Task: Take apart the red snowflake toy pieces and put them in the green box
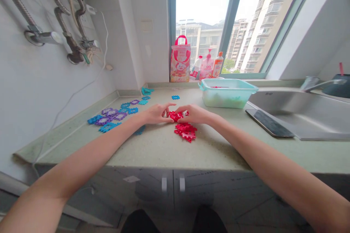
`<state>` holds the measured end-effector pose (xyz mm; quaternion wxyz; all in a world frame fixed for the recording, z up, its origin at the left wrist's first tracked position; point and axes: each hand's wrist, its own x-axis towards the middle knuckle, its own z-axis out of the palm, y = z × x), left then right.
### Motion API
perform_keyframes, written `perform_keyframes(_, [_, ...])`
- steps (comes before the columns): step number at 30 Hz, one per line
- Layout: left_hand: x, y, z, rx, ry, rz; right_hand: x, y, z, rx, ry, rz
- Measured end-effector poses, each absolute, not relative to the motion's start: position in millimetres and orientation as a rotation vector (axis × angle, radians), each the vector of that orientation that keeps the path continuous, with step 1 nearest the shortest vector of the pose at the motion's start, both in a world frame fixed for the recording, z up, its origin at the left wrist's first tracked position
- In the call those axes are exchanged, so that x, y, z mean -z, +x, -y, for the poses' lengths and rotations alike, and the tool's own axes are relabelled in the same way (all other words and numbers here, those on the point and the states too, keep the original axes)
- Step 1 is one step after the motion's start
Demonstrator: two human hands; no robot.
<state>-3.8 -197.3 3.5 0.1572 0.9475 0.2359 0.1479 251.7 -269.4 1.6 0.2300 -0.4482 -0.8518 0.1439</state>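
Note:
Both my hands meet at the middle of the pale green countertop (164, 145). My left hand (155, 113) and my right hand (194, 114) pinch the same small cluster of red interlocking plastic pieces (175, 115) between fingertips. Just in front of my right hand lies a small pile of more red pieces (186, 132). Blue and purple pieces (113, 116) are spread in a loose band to the left, toward the wall. One blue piece (175, 97) lies alone farther back.
A teal plastic bin (228, 93) stands behind my right hand. A dark phone (269, 123) lies by the steel sink (306, 114) on the right. A red gift bag (180, 60) and bottles (209, 66) sit on the window sill. Pipes (62, 25) run along the left wall.

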Motion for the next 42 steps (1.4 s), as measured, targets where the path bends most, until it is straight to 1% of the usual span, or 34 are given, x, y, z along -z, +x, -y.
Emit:
perform_keyframes(6, [-1.6, -1.9, 196.1, -0.453, 2.738, -0.651, -3.4, 254.5, 269.4, -0.377, -1.251, 2.334])
perform_keyframes(10, [-1.6, -2.6, 195.4, -0.456, 2.749, -0.647, -6.4, 255.1, 272.9, -0.251, -1.236, 2.361])
perform_keyframes(16, [-4.0, -7.2, 191.3, -0.453, 2.739, -0.682, -16.1, 261.4, 277.5, 0.195, -1.184, 2.285])
perform_keyframes(21, [-5.6, -8.3, 189.5, -0.436, 2.693, -0.726, -36.0, 288.1, 276.6, 0.606, -1.061, 2.127])
perform_keyframes(24, [-4.8, -9.0, 188.1, -0.44, 2.685, -0.717, -50.8, 318.3, 275.9, 0.789, -1.15, 1.877])
perform_keyframes(26, [-3.9, -9.6, 187.1, -0.445, 2.686, -0.719, -57.8, 339.6, 276.3, 0.851, -1.285, 1.727])
perform_keyframes(31, [-4.7, -10.3, 188.2, -0.45, 2.693, -0.724, -57.2, 371.5, 274.9, 0.845, -1.693, 1.518])
perform_keyframes(35, [-7.7, -10.2, 190.9, -0.448, 2.69, -0.726, -49.8, 373.7, 270.2, 0.772, -1.861, 1.477])
perform_keyframes(42, [-5.2, -11.7, 186.9, -0.442, 2.69, -0.732, -53.0, 371.4, 269.3, 0.475, -2.121, 1.391])
